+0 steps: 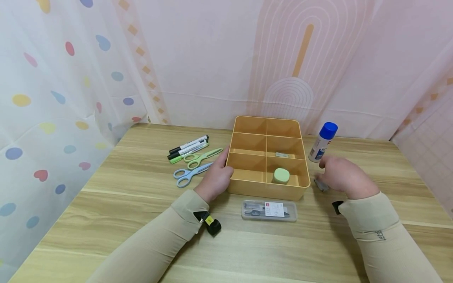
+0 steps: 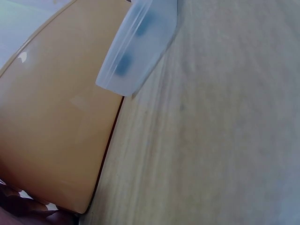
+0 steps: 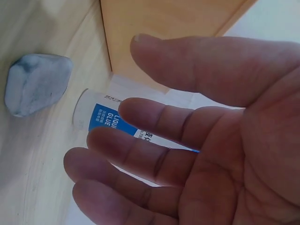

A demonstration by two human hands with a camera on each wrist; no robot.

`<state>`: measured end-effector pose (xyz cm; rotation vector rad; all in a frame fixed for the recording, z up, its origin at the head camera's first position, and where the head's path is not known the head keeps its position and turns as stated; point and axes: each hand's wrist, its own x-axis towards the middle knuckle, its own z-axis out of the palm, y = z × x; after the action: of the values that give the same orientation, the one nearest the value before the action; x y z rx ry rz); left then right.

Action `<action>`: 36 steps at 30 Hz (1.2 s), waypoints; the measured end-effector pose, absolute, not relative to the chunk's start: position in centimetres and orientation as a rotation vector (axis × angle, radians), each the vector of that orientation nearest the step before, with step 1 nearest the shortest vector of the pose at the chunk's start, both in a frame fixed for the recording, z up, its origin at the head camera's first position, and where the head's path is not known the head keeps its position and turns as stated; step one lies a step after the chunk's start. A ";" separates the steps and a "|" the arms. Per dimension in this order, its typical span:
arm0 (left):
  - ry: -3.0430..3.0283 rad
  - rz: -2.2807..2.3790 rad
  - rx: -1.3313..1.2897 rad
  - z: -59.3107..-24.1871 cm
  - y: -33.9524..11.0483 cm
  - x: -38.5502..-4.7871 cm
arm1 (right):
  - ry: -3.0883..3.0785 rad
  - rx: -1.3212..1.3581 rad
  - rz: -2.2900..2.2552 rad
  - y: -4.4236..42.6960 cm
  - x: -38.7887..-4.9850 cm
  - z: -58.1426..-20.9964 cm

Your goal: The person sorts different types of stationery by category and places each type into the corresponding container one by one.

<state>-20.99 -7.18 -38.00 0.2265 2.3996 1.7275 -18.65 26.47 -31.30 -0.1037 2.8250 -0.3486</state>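
A yellow-orange organizer box (image 1: 267,188) with several compartments stands on the table. My left hand (image 1: 216,177) grips its left wall near the front corner, the thumb lapping over the rim. Only part of that hand shows at the bottom corner of the left wrist view. My right hand (image 1: 345,177) is right of the box, its fingers spread and holding nothing. Below the fingertips lies a small grey block (image 3: 40,84), like an eraser. Close beyond the hand stands a blue-capped liquid glue bottle (image 1: 320,145). A light green rounded block (image 1: 281,176) sits in the front right compartment.
A clear compass-set case (image 1: 269,211) lies before the box. Left of it are blue scissors (image 1: 187,175), green scissors (image 1: 199,158) and several marker pens (image 1: 189,148). A small grey item (image 1: 282,155) lies in the middle right compartment. A patterned curtain (image 1: 205,59) hangs behind.
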 end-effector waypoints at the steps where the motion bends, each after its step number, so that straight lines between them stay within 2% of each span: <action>1: 2.399 1.730 0.228 -38.0 -7.2 -21.0 | 2.826 -0.107 -0.349 26.5 -18.6 -31.3; 36: 2.402 1.717 0.219 -37.9 -7.2 -21.0 | 2.740 -0.152 -0.373 26.9 -18.6 -32.8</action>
<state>-20.98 -7.25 -37.95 0.2192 2.4016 1.7169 -18.57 26.93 -32.75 -0.1522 2.7399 -0.3727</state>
